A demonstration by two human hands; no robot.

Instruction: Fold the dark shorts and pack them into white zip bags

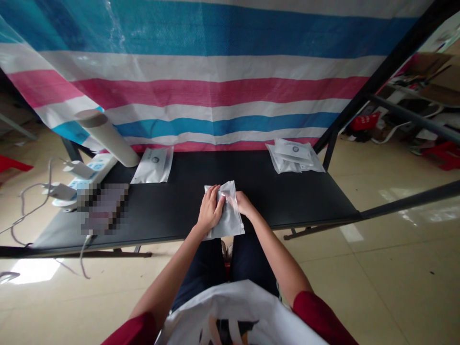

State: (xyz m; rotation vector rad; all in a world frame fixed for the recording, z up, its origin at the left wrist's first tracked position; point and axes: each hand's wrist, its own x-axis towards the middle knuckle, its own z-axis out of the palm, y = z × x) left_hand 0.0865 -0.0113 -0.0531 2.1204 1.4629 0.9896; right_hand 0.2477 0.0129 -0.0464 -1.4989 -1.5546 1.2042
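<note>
Frosted plastic pouch [230, 224] lies on the black tabletop [273, 194] just ahead of the lap, long axis running away from the person, slightly tilted. Left hand [210, 209] (the nearer one) curls over its upper edge, gripping; right hand [244, 203] holds the top corner, fingers partly hidden by film. Farther off lie stacked white packets [294, 155], plus a single packet [153, 165] beside a leaning cardboard tube [108, 136].

Both hands [210, 209] on a zip bag [230, 225]
</note>
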